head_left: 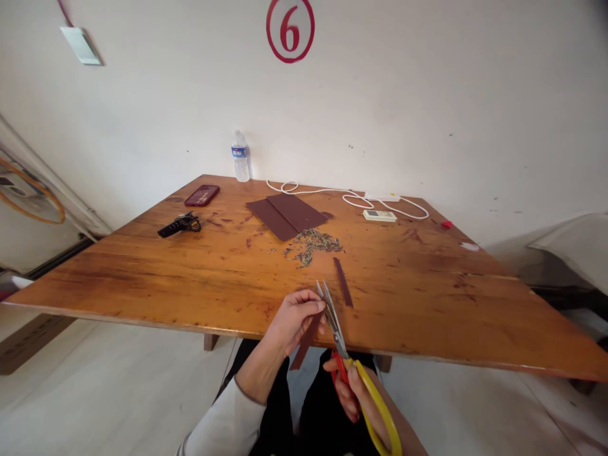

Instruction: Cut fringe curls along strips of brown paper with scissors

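Observation:
My left hand (295, 316) is closed in a pinch on a narrow dark-red strip (304, 347), whose tail hangs down past the table's front edge. My right hand (354, 386) grips a pair of scissors (340, 342) with one yellow and one red handle. The slim metal blades point away from me, a little apart, right beside my left fingertips. Whether they touch the strip's upper end cannot be made out. Another dark-red strip (342, 282) lies flat just beyond the blades. Past it is a loose pile of small, thin clippings (316, 244).
Behind the clippings lie dark-red sheets (287, 214). A phone (202, 196), a black strapped object (180, 224) and a water bottle (241, 158) are toward the left. A white cable (327, 190) runs along the back, near a small pale box (379, 216). The wall stands behind the wooden table (190, 285).

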Tool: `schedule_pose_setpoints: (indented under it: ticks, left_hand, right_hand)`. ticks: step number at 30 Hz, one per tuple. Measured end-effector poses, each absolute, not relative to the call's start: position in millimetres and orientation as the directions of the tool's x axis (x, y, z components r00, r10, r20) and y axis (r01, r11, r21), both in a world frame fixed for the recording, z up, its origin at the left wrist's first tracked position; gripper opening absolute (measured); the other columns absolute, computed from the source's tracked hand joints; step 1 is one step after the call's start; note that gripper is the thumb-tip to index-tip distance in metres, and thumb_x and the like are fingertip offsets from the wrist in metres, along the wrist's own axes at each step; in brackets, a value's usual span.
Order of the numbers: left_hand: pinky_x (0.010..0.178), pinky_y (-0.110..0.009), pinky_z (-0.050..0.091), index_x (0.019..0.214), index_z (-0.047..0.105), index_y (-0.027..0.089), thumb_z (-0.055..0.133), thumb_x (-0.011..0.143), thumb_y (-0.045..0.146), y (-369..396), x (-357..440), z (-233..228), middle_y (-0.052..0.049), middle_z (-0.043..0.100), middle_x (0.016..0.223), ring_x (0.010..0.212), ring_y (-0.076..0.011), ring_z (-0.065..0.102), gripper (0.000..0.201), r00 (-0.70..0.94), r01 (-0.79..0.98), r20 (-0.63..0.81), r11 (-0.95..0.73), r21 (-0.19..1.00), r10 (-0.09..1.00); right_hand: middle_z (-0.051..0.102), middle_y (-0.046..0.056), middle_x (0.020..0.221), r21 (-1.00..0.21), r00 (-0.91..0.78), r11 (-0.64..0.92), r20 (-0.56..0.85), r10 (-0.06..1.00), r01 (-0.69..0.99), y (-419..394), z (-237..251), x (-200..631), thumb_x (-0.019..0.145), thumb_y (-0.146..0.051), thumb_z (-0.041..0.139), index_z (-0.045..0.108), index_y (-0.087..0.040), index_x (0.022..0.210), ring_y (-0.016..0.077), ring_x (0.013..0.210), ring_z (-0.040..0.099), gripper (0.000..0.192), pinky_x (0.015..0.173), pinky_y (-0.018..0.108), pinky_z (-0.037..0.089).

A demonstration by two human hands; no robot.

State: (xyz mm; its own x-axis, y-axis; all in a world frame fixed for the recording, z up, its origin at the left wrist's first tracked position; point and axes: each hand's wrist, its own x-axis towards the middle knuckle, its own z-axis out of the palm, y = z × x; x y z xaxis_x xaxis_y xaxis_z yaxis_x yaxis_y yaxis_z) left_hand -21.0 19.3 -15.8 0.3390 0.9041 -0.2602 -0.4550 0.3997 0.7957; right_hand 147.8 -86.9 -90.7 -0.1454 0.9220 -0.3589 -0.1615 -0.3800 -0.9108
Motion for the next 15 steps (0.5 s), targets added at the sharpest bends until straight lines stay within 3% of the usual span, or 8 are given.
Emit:
schedule_pose_setpoints:
  ticks: [5,10,15]
  left_hand:
    - [0.049,-0.024,0.050,0.064,0.067,0.017,0.098,0.053,0.035,18,-19,-15,0.000,0.065,0.053,0.044,-0.0114,0.058,0.037,0.310,-0.464,-0.247,0.373,0.803,0.918]
    - [0.050,-0.025,0.050,0.062,0.066,0.018,0.098,0.056,0.036,17,-18,-14,0.000,0.065,0.052,0.044,-0.0114,0.057,0.037,0.297,-0.473,-0.214,0.338,0.814,0.931]
    - [0.050,-0.025,0.051,0.063,0.066,0.018,0.098,0.056,0.035,17,-18,-15,0.001,0.065,0.052,0.044,-0.0114,0.058,0.037,0.297,-0.471,-0.222,0.344,0.812,0.929]
  right_hand:
    - [0.046,-0.006,0.062,-0.943,-0.098,-0.298,-0.286,0.953,-0.148,-92,-110,147,0.076,-0.104,0.066,0.073,-0.017,0.095,0.0090,0.048,0.029,0.089,0.047,0.030,0.026]
    - [0.043,-0.008,0.064,-0.945,-0.106,-0.295,-0.282,0.954,-0.143,-93,-114,147,0.076,-0.104,0.065,0.075,-0.016,0.104,0.0079,0.049,0.028,0.094,0.048,0.027,0.026]
    - [0.035,-0.013,0.058,-0.916,-0.092,-0.371,-0.361,0.928,-0.154,-89,-114,145,0.067,-0.106,0.070,0.073,-0.016,0.096,0.0043,0.044,0.021,0.094,0.041,0.022,0.021]
